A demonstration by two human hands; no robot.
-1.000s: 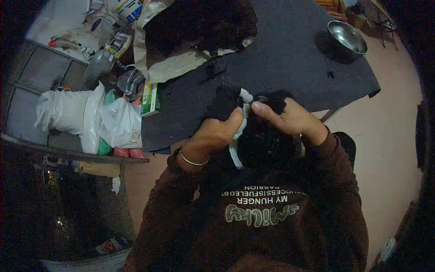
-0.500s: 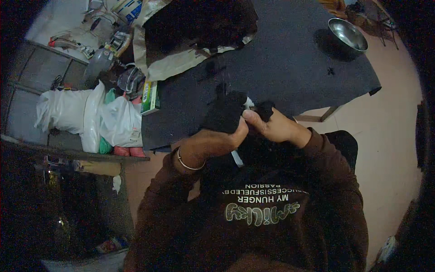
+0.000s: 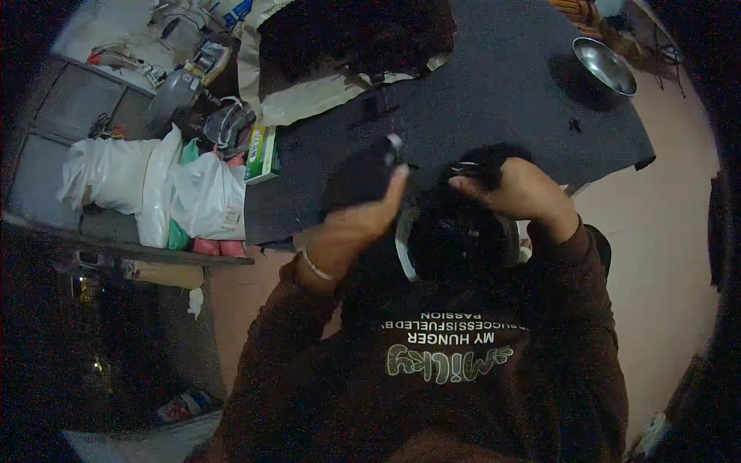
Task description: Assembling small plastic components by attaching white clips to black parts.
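Observation:
My left hand, a pale bangle at its wrist, is closed on a black, soft-looking clump with a small white spot at its tip. A second dark clump is in my right hand, and a thin pale streak shows at its near edge; I cannot make out what that is. The hands are apart, over the near edge of the table. Below and between them, a metal bowl rests at my lap, filled with black material. Motion blurs both hands, and the left fingertips are hidden.
A dark cloth covers the table. At the back lies a dark brown mass on a pale sheet. To the left are a green-and-white box, white plastic bags and a grey machine. An empty metal bowl stands far right.
My hands were together at the front of the table and have moved apart, the right one to the right, the left one slightly left. The bowl at my lap has come into view between them.

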